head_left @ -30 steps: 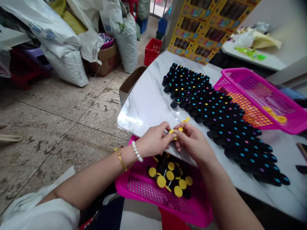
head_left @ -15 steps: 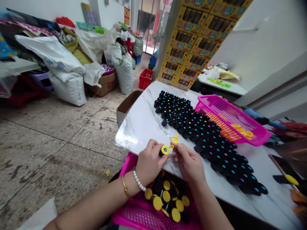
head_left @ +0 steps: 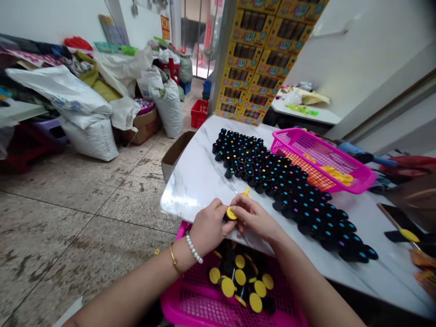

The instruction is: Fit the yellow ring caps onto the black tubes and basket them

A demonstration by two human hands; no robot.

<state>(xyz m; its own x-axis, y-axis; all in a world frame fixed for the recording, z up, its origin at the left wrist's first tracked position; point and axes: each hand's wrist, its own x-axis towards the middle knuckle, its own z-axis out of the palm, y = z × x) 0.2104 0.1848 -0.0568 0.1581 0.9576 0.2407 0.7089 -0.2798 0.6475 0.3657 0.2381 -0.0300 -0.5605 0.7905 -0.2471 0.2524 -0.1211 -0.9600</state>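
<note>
My left hand (head_left: pixel 209 223) grips a small black cylinder (head_left: pixel 225 218) just over the front edge of the white table. On its top sits a yellow cap (head_left: pixel 232 213), now folded over so the blue dot is covered. The thumb of my right hand (head_left: pixel 256 219) presses on this cap, its other fingers curled beside the cylinder. A loose yellow cap (head_left: pixel 245 193) lies on the table behind my right hand, partly hidden. Below both hands, a pink basket (head_left: pixel 190 302) holds several black cylinders with yellow caps (head_left: pixel 227 287).
Rows of uncapped black cylinders (head_left: pixel 262 169) with coloured dots stand across the white marbled table (head_left: pixel 185 181). Behind them, another pink basket (head_left: pixel 366 179) holds yellow caps (head_left: pixel 337 176). Yellow boxes (head_left: pixel 250 52) are stacked at the back. A cardboard box (head_left: pixel 175 152) and white sacks (head_left: pixel 90 131) stand on the floor.
The cap's open ring lid has been folded over onto the cylinder's top. My right hand has moved left onto it, and the view has shifted slightly.
</note>
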